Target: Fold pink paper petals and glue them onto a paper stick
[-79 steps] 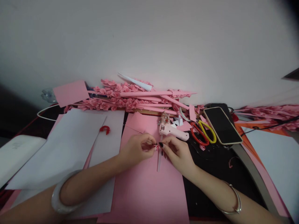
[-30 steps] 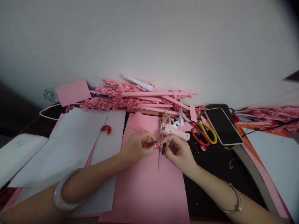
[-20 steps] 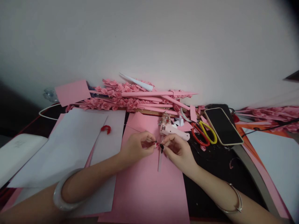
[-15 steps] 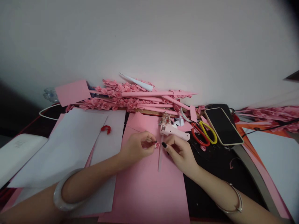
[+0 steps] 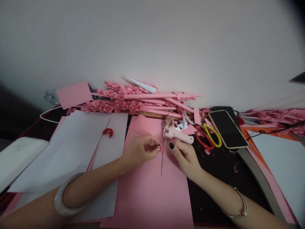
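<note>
From my remote seat I count two hands, one left (image 5: 138, 151) and one right (image 5: 187, 159). There is one small rolled pink paper flower (image 5: 160, 148) at the left fingertips. Between the hands lies one thin pale stick (image 5: 163, 160), and just beyond them one pale pink glue gun (image 5: 179, 135). Past the right hand I make out two scissor-handle loops, one red (image 5: 197, 136) and one yellow (image 5: 218, 137), plus one black-screened phone (image 5: 228, 128). Beyond the left hand I get one white paper cone (image 5: 145, 86) and one curved red piece (image 5: 108, 130). The pink paper blossoms (image 5: 115, 95) beyond both hands overlap too much for me to count.
</note>
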A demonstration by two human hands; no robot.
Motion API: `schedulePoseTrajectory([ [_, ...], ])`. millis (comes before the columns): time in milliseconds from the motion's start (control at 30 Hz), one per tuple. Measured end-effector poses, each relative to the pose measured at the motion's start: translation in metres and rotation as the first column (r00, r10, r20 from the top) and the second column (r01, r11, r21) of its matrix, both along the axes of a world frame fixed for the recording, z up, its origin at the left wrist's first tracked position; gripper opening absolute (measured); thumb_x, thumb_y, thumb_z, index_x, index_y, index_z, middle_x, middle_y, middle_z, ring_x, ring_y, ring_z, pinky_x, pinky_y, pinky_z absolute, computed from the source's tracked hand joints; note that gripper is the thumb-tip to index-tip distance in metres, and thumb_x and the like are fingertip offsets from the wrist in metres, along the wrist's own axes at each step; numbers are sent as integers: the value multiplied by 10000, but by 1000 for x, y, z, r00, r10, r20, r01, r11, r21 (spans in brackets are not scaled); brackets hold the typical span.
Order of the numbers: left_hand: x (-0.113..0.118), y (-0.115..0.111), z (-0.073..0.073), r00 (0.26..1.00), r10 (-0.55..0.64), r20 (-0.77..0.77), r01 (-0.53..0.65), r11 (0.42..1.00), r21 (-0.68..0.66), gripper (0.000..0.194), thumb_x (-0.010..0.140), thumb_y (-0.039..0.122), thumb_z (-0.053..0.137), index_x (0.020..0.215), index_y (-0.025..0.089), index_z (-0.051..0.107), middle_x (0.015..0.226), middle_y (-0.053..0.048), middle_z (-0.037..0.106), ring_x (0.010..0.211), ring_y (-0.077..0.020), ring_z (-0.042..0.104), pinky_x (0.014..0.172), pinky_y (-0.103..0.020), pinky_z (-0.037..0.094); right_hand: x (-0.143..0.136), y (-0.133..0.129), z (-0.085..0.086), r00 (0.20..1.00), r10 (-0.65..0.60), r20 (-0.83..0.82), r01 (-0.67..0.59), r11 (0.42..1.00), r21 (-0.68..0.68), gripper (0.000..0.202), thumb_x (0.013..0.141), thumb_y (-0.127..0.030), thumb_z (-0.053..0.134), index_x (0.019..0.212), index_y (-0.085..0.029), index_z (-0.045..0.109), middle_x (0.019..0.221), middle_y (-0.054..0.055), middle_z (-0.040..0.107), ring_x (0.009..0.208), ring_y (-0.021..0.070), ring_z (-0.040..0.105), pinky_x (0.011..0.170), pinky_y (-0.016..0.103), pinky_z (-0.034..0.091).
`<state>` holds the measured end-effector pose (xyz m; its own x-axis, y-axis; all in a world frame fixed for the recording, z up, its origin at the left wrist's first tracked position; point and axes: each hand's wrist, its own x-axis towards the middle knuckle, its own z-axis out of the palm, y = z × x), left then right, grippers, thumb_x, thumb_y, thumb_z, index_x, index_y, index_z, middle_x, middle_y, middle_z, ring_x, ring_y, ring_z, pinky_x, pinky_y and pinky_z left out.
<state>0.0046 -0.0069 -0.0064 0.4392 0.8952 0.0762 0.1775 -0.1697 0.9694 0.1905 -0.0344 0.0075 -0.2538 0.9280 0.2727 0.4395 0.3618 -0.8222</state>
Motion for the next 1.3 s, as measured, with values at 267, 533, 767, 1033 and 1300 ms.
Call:
schedulePoseTrajectory([
  [267,0,0,0,1000,13,3,-13,1000,3,94,727,135,578,820,144,590,789,-39,661,739,-134,641,732,-260,531,0,1,2,999,-24,36,22,999,47,347,845,-163,421,556,-206,234,524,-59,244,479,94,265,480,248,214],
  [533,-1,3,5,998,54,-13,-54,999,-6,106,727,136,584,831,151,594,800,-40,679,752,-138,649,748,-262,533,-1,2,0,994,-83,66,77,993,88,353,779,-122,438,552,-210,183,515,-66,210,476,84,224,464,239,195],
  [767,-4,9,7,986,165,-19,-164,985,44,94,714,145,592,804,168,605,790,-23,680,744,-134,645,721,-240,532,-2,2,-2,995,-102,19,100,992,78,301,703,-72,442,558,-215,220,524,-66,252,481,84,246,461,229,209],
  [1033,-8,17,9,982,187,14,-187,982,23,90,710,186,612,791,149,598,788,-45,675,732,-144,643,708,-247,526,0,3,-1,999,-29,43,28,999,23,272,774,-117,451,578,-209,286,536,-62,284,478,86,274,459,226,227],
  [1300,-17,27,11,959,281,-17,-279,957,83,109,687,205,617,781,152,600,792,-51,685,729,-156,646,688,-249,520,0,4,-5,994,-48,95,39,995,94,364,776,-136,451,557,-215,172,523,-74,181,466,83,199,452,234,180],
])
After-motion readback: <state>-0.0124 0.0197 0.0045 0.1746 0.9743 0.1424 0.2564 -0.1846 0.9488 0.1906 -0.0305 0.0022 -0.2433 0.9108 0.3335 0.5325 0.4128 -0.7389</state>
